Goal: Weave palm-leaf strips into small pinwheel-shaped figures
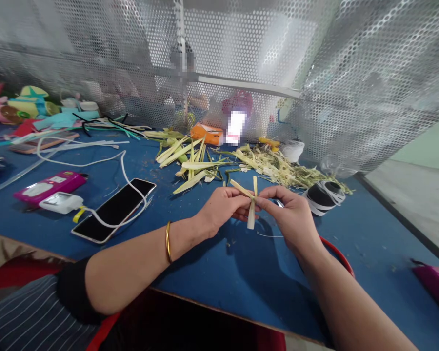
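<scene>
Between my two hands is a small bundle of pale leaf strips (pixel 251 219), crossed at the middle with ends sticking out in several directions. My left hand (pixel 229 204) pinches it from the left, thumb against the crossing. From the right, my right hand (pixel 287 207) pinches the same crossing between thumb and forefinger. A shiny metal piece shows partly behind the right fingers, too hidden to name. A thin pale thread (pixel 269 236) hangs below the hands. Beyond them lies a loose pile of longer pale leaf strips (pixel 192 165) on the blue table (pixel 212 263).
Shredded leaf scraps (pixel 274 165) lie at the back, near a black spool with white thread (pixel 325 197). On the left are a phone (pixel 115 209), a white cable (pixel 122 165) and a magenta device (pixel 51 187). A perforated mesh screen (pixel 241 53) borders the far edge.
</scene>
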`<action>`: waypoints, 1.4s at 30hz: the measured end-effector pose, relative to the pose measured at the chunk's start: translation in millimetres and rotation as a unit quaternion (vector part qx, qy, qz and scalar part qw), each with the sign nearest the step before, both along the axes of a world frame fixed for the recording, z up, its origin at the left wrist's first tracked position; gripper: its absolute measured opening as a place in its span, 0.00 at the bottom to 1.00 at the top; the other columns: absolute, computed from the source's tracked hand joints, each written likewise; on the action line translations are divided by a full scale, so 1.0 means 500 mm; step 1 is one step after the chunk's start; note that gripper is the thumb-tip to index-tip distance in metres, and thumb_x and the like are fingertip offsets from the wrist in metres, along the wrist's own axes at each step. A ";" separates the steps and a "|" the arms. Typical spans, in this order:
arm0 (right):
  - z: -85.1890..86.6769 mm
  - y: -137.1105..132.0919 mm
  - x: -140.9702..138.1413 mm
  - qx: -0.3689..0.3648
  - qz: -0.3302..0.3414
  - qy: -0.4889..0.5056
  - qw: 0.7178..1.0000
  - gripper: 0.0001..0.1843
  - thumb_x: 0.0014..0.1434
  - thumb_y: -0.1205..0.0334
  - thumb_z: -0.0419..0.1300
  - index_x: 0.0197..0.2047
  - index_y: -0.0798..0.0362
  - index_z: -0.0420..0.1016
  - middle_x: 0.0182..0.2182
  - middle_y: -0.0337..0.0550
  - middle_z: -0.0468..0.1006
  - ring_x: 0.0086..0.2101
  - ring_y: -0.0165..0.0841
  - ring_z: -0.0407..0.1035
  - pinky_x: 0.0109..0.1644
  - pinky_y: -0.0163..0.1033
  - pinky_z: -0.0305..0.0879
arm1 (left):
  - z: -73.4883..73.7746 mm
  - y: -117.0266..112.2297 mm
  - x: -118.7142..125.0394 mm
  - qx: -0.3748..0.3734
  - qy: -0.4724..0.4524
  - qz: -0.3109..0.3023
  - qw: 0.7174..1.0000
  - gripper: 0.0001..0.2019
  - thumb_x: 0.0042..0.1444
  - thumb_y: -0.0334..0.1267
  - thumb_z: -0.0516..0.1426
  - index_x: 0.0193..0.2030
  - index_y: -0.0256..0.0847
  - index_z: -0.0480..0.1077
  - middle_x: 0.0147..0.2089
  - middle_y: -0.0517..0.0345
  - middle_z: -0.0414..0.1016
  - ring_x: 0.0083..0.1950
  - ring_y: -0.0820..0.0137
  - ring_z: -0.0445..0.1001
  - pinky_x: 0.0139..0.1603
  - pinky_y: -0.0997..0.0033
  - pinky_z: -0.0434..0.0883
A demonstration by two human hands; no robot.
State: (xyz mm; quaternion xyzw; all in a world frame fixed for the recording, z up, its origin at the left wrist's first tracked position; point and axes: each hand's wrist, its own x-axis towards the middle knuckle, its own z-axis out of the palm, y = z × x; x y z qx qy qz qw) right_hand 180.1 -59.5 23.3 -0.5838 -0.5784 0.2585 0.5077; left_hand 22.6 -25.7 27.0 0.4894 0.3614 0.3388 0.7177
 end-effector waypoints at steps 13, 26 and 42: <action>0.000 0.001 -0.001 -0.007 0.003 0.015 1.000 0.07 0.49 0.58 0.66 0.25 0.51 0.75 0.23 0.37 0.77 0.30 0.34 0.69 0.41 0.41 0.61 | -0.008 0.007 0.000 -0.012 -0.007 0.008 1.000 0.07 0.53 0.32 0.61 0.38 0.36 0.78 0.32 0.51 0.80 0.26 0.73 0.75 0.33 0.70 0.73; 0.014 -0.002 0.008 0.146 0.055 -0.176 0.972 0.08 0.55 0.67 0.57 0.36 0.49 0.77 0.36 0.43 0.78 0.41 0.39 0.72 0.49 0.47 0.64 | -0.009 0.013 0.001 -0.048 -0.027 0.038 0.998 0.04 0.54 0.34 0.62 0.34 0.35 0.77 0.29 0.54 0.78 0.25 0.75 0.74 0.30 0.74 0.72; -0.010 0.001 0.001 0.031 0.039 -0.039 0.998 0.07 0.54 0.60 0.62 0.27 0.51 0.71 0.30 0.41 0.77 0.30 0.33 0.68 0.33 0.38 0.62 | -0.006 0.008 0.000 0.027 0.063 -0.013 0.998 0.05 0.55 0.30 0.58 0.34 0.35 0.76 0.27 0.53 0.79 0.27 0.70 0.78 0.32 0.70 0.73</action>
